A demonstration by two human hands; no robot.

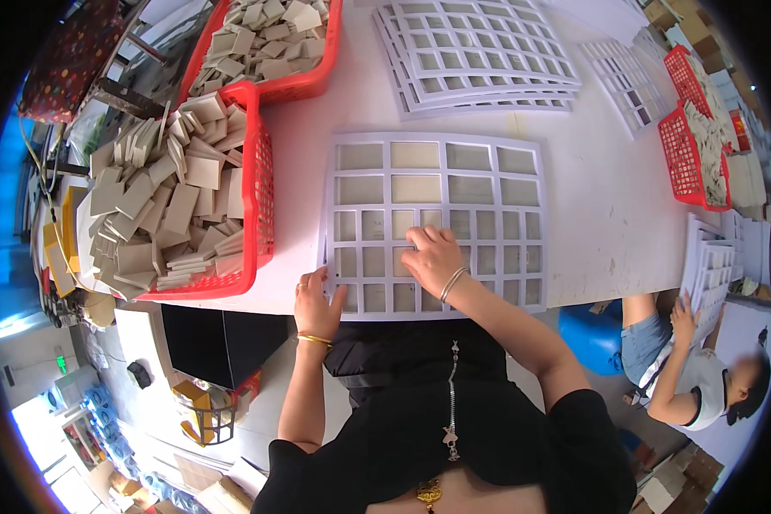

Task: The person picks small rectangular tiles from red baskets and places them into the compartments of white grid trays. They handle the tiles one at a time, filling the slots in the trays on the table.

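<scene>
Looking down at the white foam grid frame with square and rectangular cut-outs (437,224) lying flat on the white surface (608,197), I'd say the filling is pretty far along. Most cells seem to have a pale beige square tile sitting in them, the big top rows and the smaller lower rows alike, though I can't tell for the cells hidden under the palm. So my guess is only a few spots are left, if any, around the lower middle.

My right hand (433,257) lies flat on the lower middle of the frame, fingers spread and curled down a bit, pressing on the cells. It isn't gripping anything that I can see. My left hand (317,301) rests at the frame's near left corner, fingers loosely extended on the edge, holding nothing.

Spare tiles are heaped in the red plastic mesh basket (257,184) just left of the frame, with more empty frames stacked (480,56) further back.
</scene>
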